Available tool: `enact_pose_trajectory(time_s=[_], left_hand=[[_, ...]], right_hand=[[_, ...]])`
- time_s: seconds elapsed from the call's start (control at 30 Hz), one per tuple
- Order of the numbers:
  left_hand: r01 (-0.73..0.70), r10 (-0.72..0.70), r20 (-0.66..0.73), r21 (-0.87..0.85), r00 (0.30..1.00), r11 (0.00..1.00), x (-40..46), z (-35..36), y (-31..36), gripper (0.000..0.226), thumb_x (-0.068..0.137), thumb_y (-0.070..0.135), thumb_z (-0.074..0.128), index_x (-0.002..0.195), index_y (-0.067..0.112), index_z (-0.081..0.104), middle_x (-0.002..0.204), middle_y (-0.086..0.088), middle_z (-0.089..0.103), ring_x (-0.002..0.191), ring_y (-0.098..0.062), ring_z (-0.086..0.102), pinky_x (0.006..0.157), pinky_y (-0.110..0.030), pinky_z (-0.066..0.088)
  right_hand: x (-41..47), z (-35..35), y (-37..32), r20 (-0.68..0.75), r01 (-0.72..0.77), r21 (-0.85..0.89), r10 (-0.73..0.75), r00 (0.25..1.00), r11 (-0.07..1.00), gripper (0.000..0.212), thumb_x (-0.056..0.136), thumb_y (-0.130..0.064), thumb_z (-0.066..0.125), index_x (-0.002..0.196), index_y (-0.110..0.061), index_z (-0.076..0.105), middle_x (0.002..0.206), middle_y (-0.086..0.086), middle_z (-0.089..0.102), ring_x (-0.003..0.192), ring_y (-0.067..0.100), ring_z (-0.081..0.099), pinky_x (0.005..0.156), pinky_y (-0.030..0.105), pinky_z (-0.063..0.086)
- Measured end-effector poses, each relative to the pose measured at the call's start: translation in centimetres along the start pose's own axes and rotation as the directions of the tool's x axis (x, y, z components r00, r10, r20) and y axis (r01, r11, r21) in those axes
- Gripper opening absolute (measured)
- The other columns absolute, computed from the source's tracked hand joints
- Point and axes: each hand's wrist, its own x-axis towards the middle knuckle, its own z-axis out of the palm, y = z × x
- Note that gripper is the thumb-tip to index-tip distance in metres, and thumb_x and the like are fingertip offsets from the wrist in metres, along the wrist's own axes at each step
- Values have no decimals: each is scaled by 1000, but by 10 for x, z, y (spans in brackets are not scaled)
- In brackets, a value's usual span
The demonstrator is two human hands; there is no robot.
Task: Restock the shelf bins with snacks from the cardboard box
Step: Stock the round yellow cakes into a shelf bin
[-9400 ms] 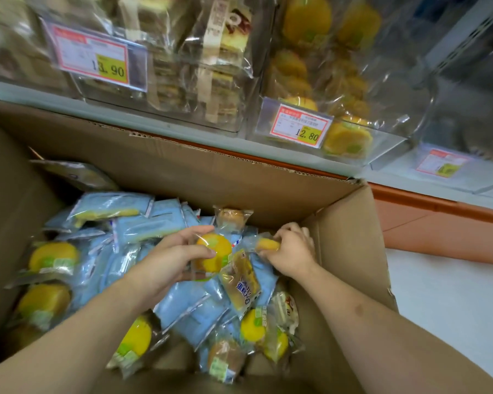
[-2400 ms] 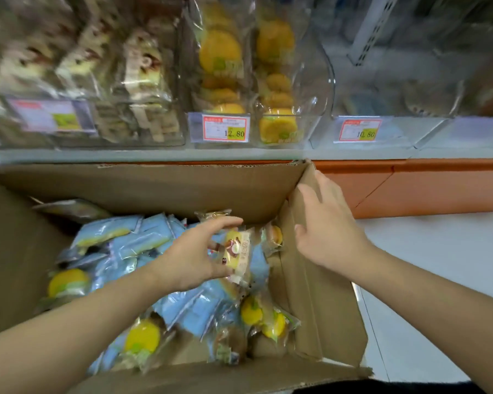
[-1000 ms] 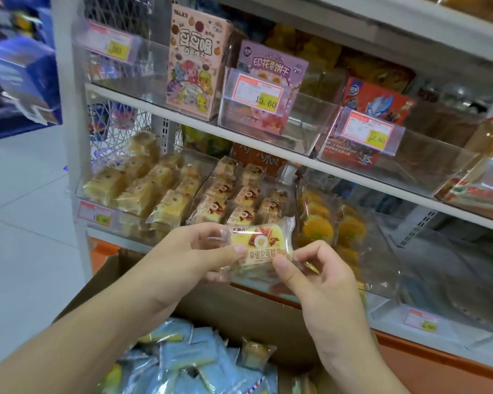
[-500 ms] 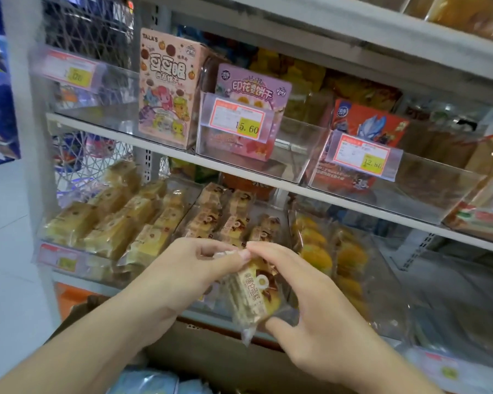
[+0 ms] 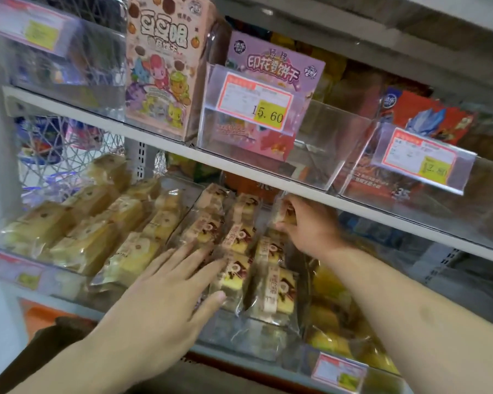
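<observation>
My right hand [image 5: 308,223] reaches deep into the middle clear bin [image 5: 251,334] on the lower shelf and pinches a wrapped cake snack [image 5: 285,211] at the bin's back, just under the shelf above. My left hand [image 5: 165,294] lies flat with straight fingers on the front packets of the same cakes [image 5: 234,277]. Only a dark corner of the cardboard box [image 5: 49,336] shows at the bottom left.
A bin of plain yellow cakes [image 5: 77,231] sits to the left and a bin of round yellow buns [image 5: 333,322] to the right. The shelf above [image 5: 239,166] holds a pink cartoon box [image 5: 162,69], a purple biscuit box [image 5: 273,72] and clear bins with price tags.
Both hands held the packet in front of the shelf before. Now my right hand alone has carried it to the back of the middle bin, and my left hand has let go and rests on the front packets.
</observation>
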Motion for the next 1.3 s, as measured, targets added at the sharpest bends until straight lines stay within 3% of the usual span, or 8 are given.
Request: enact_pose_trajectory(time_s=[0.13, 0.33, 0.47, 0.6, 0.73, 0.93, 1.1, 1.3], left_hand=[[-11, 12, -41, 7, 999, 1000, 2, 10, -6, 66, 100, 74, 0, 162, 52, -11, 169, 26, -17, 154, -1, -30, 119, -21, -17], [-26, 28, -38, 61, 999, 998, -1, 13, -7, 63, 104, 70, 5, 160, 53, -17, 164, 28, -26, 148, 0, -41, 124, -31, -23], [-44, 48, -72, 54, 996, 998, -4, 12, -6, 63, 103, 71, 5, 162, 52, -10, 169, 22, -20, 151, -5, -36, 124, -35, -20], [-101, 100, -36, -26, 994, 995, -17, 1, 8, 65, 105, 66, 17, 165, 47, 2, 171, 23, -11, 155, -2, -27, 126, -32, -16], [-236, 246, 16, -231, 969, 944, -43, -1, 37, 66, 101, 61, 40, 163, 42, 29, 171, 25, 13, 157, 6, -1, 131, -33, 7], [-384, 432, 168, -255, 886, 887, -92, 58, 94, 55, 102, 61, 46, 153, 40, 45, 159, 30, 33, 146, 12, 25, 111, 1, 8], [-324, 369, 424, -178, 827, 929, -118, 175, 120, 56, 102, 56, 56, 150, 29, 47, 153, 12, 48, 139, -9, 47, 109, -21, 34], [-92, 158, 490, -155, 857, 984, -126, 292, 108, 68, 96, 46, 68, 154, 17, 46, 154, -2, 51, 143, -26, 48, 117, -38, 39]], right_hand=[[16, 20, 3, 137, 8, -52, -1, 991, 999, 50, 109, -40, 52, 158, -36, 41, 157, 1, 52, 140, 28, 52, 111, 39, 41], [21, 21, 17, 253, 81, -227, -21, 967, 971, 61, 108, -63, 20, 165, -47, 2, 176, -9, 3, 163, 26, 3, 131, 50, -2], [0, 11, 15, 219, 48, -153, -14, 976, 987, 60, 108, -64, 17, 164, -52, -5, 175, -13, -7, 162, 20, -11, 127, 46, -11], [-61, -10, 5, 131, 13, 68, -22, 991, 998, 61, 111, -54, 35, 166, -48, 9, 176, -11, 10, 163, 22, 9, 130, 44, 9], [-163, -20, 18, 8, 69, 303, -75, 997, 950, 57, 111, -40, 48, 164, -29, 32, 167, -6, 39, 153, 13, 35, 124, 33, 30], [-323, 21, 82, 46, -79, 343, 68, 997, 936, 41, 103, -23, 62, 143, -18, 56, 135, -5, 61, 120, 11, 59, 108, 37, 48], [-380, 63, 115, 420, -268, 251, 144, 896, 930, 47, 101, -28, 64, 146, -19, 52, 139, 0, 56, 124, 15, 58, 102, 23, 41], [-380, 70, 137, 467, -244, 194, 130, 875, 950, 45, 103, -34, 60, 146, -25, 49, 136, -6, 53, 123, 15, 55, 105, 36, 47]])
